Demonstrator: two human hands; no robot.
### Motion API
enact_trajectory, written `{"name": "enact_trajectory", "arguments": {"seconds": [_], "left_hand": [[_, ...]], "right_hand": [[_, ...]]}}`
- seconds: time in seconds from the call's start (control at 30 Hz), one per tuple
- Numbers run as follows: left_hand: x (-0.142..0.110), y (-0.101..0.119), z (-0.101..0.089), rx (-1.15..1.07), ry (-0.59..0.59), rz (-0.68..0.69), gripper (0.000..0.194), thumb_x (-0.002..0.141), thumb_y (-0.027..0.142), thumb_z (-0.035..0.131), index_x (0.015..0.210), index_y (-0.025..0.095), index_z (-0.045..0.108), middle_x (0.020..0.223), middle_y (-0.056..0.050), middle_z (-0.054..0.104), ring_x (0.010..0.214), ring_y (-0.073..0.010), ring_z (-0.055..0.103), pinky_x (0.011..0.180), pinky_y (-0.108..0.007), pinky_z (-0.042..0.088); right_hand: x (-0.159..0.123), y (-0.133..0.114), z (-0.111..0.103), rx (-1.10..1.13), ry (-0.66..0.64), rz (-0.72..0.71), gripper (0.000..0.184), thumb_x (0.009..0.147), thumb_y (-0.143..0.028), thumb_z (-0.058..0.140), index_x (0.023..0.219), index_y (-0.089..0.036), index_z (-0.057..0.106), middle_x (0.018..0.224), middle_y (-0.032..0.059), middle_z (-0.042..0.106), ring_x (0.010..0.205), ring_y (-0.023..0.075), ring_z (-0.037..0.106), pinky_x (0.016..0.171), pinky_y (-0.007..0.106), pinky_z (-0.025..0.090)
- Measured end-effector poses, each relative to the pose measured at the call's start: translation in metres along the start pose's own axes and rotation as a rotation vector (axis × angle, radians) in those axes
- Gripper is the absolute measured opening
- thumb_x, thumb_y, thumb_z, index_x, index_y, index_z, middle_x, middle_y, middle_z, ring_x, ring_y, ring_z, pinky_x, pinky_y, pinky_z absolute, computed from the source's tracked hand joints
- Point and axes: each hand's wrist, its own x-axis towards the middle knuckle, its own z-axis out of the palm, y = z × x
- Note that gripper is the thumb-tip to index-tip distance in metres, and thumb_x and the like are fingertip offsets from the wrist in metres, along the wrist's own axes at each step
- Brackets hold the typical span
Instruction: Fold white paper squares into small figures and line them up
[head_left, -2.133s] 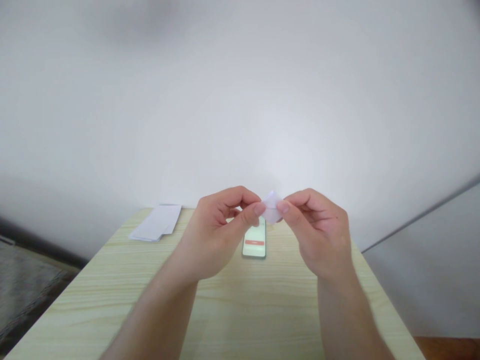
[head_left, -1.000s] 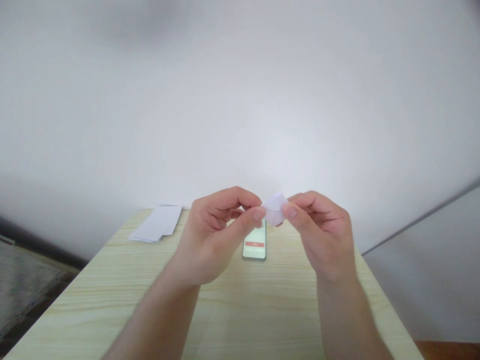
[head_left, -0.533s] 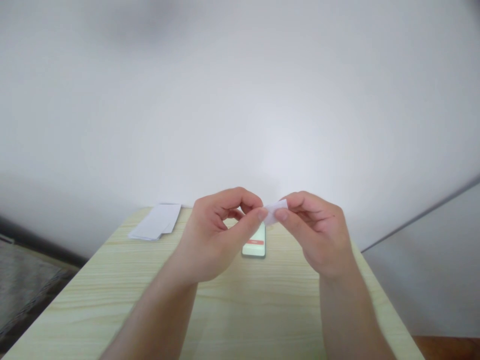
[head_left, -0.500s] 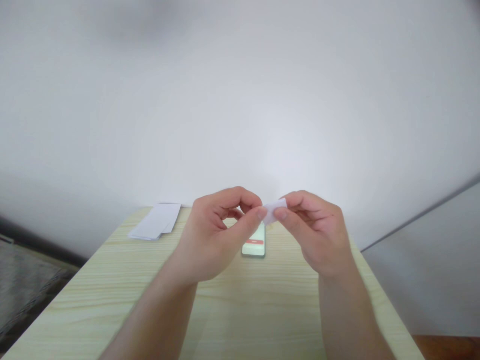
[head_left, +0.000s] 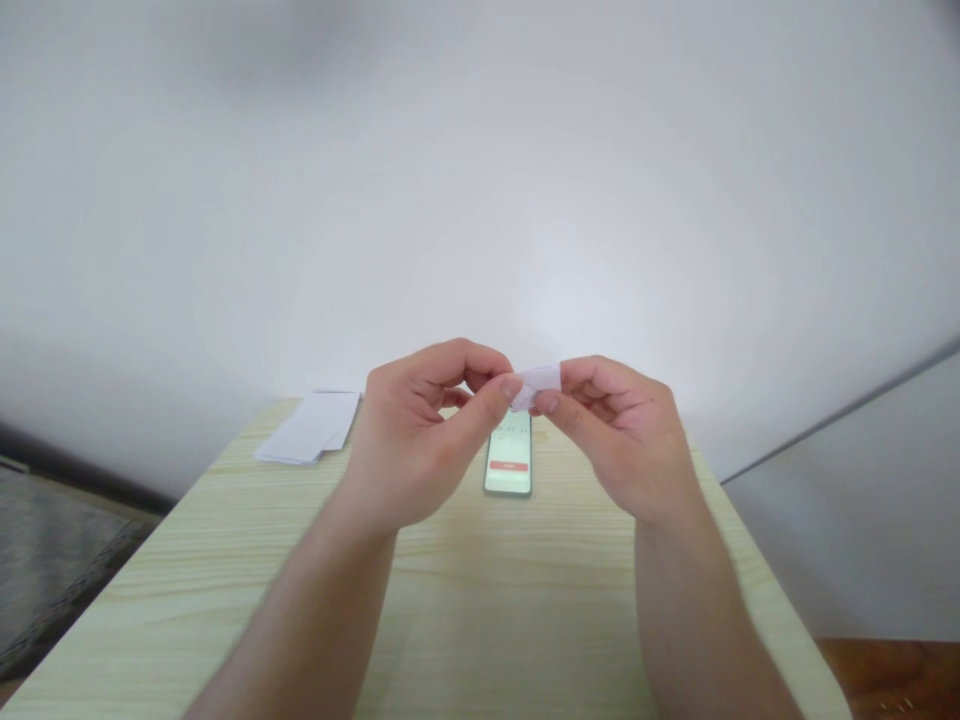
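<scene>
A small folded piece of white paper [head_left: 538,380] is held up above the table between both hands. My left hand [head_left: 431,430] pinches its left end between thumb and forefinger. At the other end, my right hand [head_left: 619,430] grips it the same way, the thumb on the near side. A fold line runs across the paper's face. Below and behind the paper a phone [head_left: 508,480] lies on the table, its lit screen showing blurred digits and a red bar. Its top end is hidden by the paper and fingers.
Several white paper sheets [head_left: 306,430] lie in a loose stack at the table's back left. The pale wood-grain table [head_left: 510,620] meets a white wall [head_left: 480,200] at its far edge. A grey panel [head_left: 862,520] stands to the right, beyond the table's side edge.
Both hands and the paper sit slightly higher and further left in view. The paper has turned, now showing a crease. More of the phone's screen is visible between the hands.
</scene>
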Motion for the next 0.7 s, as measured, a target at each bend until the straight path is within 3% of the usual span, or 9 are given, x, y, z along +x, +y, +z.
{"name": "enact_trajectory", "arguments": {"seconds": [0.13, 0.33, 0.43, 0.7], "left_hand": [[0.0008, -0.0007, -0.0006, 0.007, -0.004, 0.024, 0.003, 0.087, 0.020, 0.073, 0.084, 0.018, 0.074, 0.070, 0.000, 0.067, 0.066, -0.0119, 0.059, 0.056, -0.023, 0.047], [0.0012, -0.0007, -0.0001, 0.023, 0.009, 0.052, 0.005, 0.087, 0.022, 0.074, 0.084, 0.019, 0.075, 0.072, 0.000, 0.069, 0.067, -0.0120, 0.060, 0.057, -0.023, 0.048], [0.0014, -0.0023, 0.0003, 0.015, 0.007, 0.063, 0.006, 0.088, 0.024, 0.074, 0.085, 0.018, 0.075, 0.074, -0.001, 0.070, 0.067, -0.0125, 0.060, 0.057, -0.024, 0.048], [0.0022, -0.0047, -0.0005, 0.040, 0.033, 0.074, 0.010, 0.087, 0.028, 0.075, 0.086, 0.018, 0.075, 0.074, -0.002, 0.070, 0.066, -0.0127, 0.059, 0.058, -0.025, 0.048]], "right_hand": [[0.0007, 0.0028, 0.0005, -0.004, 0.001, 0.005, 0.014, 0.090, -0.034, 0.076, 0.099, -0.024, 0.075, 0.093, 0.0033, 0.077, 0.087, 0.0195, 0.071, 0.076, 0.034, 0.055], [-0.0007, 0.0015, -0.0010, -0.090, 0.008, 0.047, 0.018, 0.088, -0.033, 0.077, 0.077, -0.022, 0.069, 0.073, -0.0022, 0.067, 0.067, 0.0123, 0.058, 0.058, 0.026, 0.044], [-0.0010, 0.0005, -0.0023, -0.108, 0.003, 0.066, 0.020, 0.087, -0.034, 0.078, 0.075, -0.021, 0.069, 0.069, -0.0029, 0.063, 0.063, 0.0115, 0.054, 0.055, 0.026, 0.040], [0.0004, 0.0021, -0.0050, -0.111, -0.064, 0.087, 0.017, 0.090, -0.040, 0.074, 0.087, -0.023, 0.076, 0.086, 0.0026, 0.075, 0.078, 0.0183, 0.066, 0.067, 0.031, 0.049]]}}
